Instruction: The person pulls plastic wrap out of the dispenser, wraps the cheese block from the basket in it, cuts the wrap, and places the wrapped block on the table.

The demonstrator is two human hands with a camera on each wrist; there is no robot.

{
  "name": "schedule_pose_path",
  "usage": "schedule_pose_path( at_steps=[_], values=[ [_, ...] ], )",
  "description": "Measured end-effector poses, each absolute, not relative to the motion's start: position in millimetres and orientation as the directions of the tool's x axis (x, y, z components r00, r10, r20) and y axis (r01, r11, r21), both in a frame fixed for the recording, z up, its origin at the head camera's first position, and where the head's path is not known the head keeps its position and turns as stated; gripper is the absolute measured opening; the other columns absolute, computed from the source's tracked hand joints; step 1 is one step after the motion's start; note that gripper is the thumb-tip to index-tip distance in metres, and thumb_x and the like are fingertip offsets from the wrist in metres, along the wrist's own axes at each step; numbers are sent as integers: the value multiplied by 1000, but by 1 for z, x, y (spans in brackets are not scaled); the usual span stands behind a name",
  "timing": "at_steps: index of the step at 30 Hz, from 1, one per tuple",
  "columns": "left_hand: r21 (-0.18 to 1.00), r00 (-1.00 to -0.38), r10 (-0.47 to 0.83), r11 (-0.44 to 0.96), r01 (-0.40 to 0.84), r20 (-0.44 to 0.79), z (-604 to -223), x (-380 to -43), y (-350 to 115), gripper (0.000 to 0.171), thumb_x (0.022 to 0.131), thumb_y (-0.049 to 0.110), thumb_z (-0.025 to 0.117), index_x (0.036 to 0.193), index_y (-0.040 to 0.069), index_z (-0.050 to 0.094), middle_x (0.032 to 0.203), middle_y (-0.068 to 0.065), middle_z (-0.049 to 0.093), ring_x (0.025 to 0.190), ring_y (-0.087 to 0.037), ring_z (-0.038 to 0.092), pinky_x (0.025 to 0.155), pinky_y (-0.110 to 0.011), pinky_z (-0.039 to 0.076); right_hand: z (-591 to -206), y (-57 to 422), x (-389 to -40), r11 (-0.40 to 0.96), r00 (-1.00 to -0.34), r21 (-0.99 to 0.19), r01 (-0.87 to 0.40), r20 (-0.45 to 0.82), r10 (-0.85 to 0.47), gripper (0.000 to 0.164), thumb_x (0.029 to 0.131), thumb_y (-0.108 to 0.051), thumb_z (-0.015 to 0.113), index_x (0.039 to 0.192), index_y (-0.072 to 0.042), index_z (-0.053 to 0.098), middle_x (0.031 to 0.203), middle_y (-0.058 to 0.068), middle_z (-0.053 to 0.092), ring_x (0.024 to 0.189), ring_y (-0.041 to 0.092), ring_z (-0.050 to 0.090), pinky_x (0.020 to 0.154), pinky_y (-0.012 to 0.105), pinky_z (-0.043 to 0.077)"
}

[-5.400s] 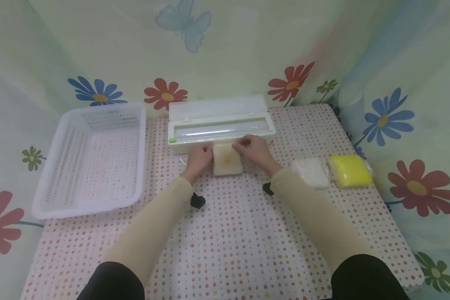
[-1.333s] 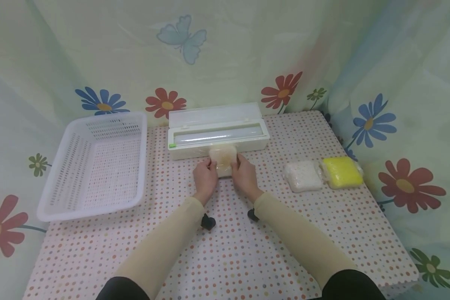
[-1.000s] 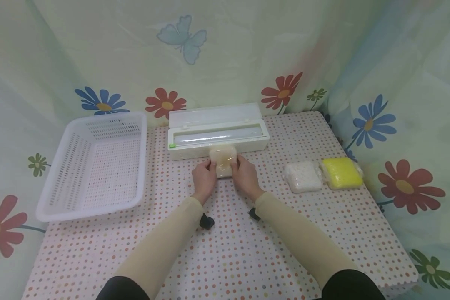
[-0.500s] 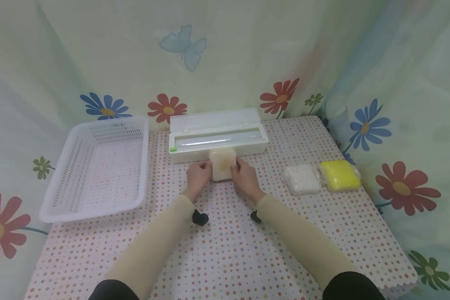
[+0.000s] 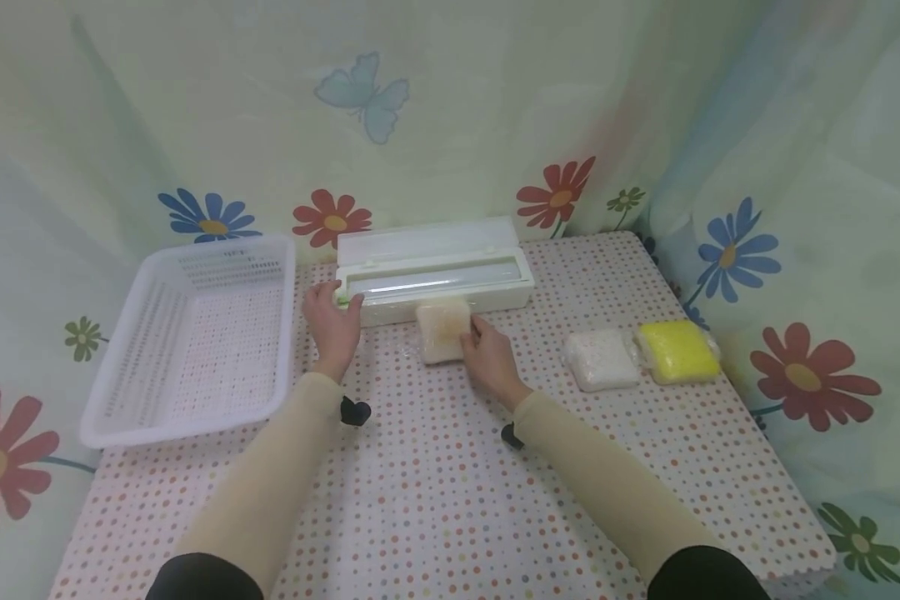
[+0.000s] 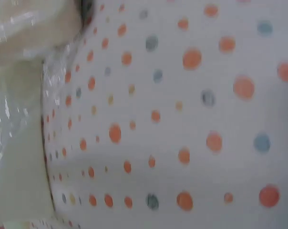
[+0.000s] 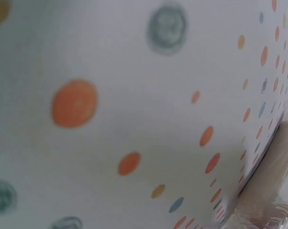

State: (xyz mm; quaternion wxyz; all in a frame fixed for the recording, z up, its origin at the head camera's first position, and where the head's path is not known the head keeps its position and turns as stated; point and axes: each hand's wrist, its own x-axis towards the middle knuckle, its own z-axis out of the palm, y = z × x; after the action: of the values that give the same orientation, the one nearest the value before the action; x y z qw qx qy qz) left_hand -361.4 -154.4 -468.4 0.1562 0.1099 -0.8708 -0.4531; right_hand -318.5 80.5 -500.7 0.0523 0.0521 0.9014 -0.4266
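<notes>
A cream, bread-like square block (image 5: 442, 333) with a brownish middle lies against the front of a white cling film dispenser (image 5: 450, 295). Clear film clings to the block and spreads out at its left. My right hand (image 5: 492, 358) pinches the block's right edge between thumb and fingers. At the dispenser's left end, my left hand (image 5: 333, 325) has thumb and fingers spread around the corner, where a bit of the green slider shows between them. In the left wrist view the block (image 6: 39, 33) overlaps the dispenser's front (image 6: 20, 162); the right wrist view shows the block's side (image 7: 268, 176).
A white plastic basket (image 5: 287, 333) stands on the left of the dotted tablecloth (image 5: 435, 483). To the right lie a wrapped white block (image 5: 602, 360) and a wrapped yellow block (image 5: 678, 352). The dispenser's lid (image 5: 427, 237) is raised, with a flowered curtain behind.
My left hand has let go of the block's left side and moved left to the dispenser's end, fingers spreading. My right hand keeps its hold; earlier, the block was tilted up by both hands.
</notes>
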Motion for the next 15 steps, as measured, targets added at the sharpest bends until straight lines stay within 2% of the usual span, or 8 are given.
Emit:
schedule_pose_path(
  at_steps=[1, 4, 8, 15],
  values=[
    [811, -932, -330, 581, -74, 152, -468, -363, -158, 54, 97, 26, 70, 142, 1, 53, 152, -21, 41, 146, -38, 34, 123, -49, 32, -501, 80, -318, 629, -989, -765, 138, -139, 48, 56, 109, -28, 41, 159, -4, 30, 163, 15, 37, 151, 31, 38, 123, 44, 35],
    [794, -949, -307, 594, -129, 76, -469, -367, -166, 61, 95, 27, 73, 147, 3, 49, 155, -18, 45, 148, -35, 38, 125, -48, 31, -500, 78, -318, 623, -991, -772, 128, -130, 43, 56, 109, -26, 42, 158, -3, 31, 163, 15, 38, 150, 31, 40, 122, 44, 36],
    [793, -959, -285, 584, -174, -1, -469, -370, -170, 63, 96, 27, 72, 150, 6, 47, 153, -15, 51, 144, -33, 45, 123, -46, 35, -500, 76, -318, 627, -992, -770, 119, -119, 42, 56, 109, -26, 43, 158, -3, 32, 162, 15, 39, 150, 30, 39, 123, 43, 35],
    [788, -960, -276, 581, -205, -47, -465, -373, -167, 69, 96, 28, 72, 155, 8, 41, 159, -14, 45, 149, -31, 40, 126, -44, 31, -501, 83, -319, 646, -989, -750, 138, -138, 51, 56, 108, -30, 42, 158, -6, 33, 163, 14, 39, 151, 31, 39, 123, 45, 35]
  ],
)
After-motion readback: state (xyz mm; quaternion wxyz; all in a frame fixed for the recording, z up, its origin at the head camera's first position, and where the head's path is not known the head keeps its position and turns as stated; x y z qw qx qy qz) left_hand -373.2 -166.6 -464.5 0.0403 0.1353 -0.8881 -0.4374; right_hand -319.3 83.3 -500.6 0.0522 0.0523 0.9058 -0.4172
